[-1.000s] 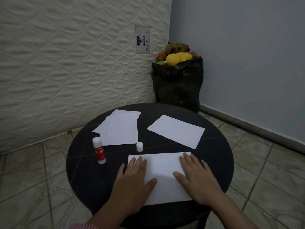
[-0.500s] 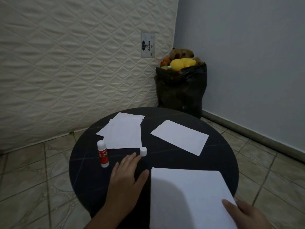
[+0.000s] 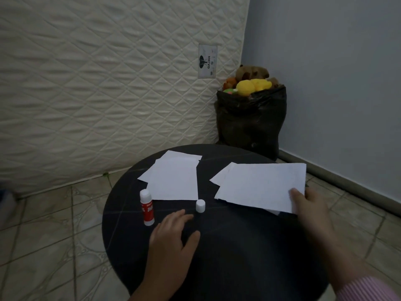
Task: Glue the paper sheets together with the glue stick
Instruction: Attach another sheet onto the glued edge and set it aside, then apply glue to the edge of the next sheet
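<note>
My right hand (image 3: 309, 208) grips the near right corner of a white glued sheet (image 3: 262, 187), which lies over another white sheet (image 3: 219, 177) at the right of the round black table (image 3: 238, 257). My left hand (image 3: 171, 237) rests flat on the table, fingers apart, holding nothing. A red-and-white glue stick (image 3: 147, 208) stands uncapped just left of those fingers. Its white cap (image 3: 200, 205) stands apart, beyond my fingertips. A small pile of white sheets (image 3: 173, 179) lies at the far left of the table.
A quilted mattress (image 3: 97, 83) leans against the wall behind the table. A black bag (image 3: 249, 122) stuffed with soft toys sits in the corner by the blue wall. Tiled floor surrounds the table.
My right hand lifted the pressed sheet from the near edge and carried it to the right side, onto the single sheet there. My left hand slid left toward the glue stick.
</note>
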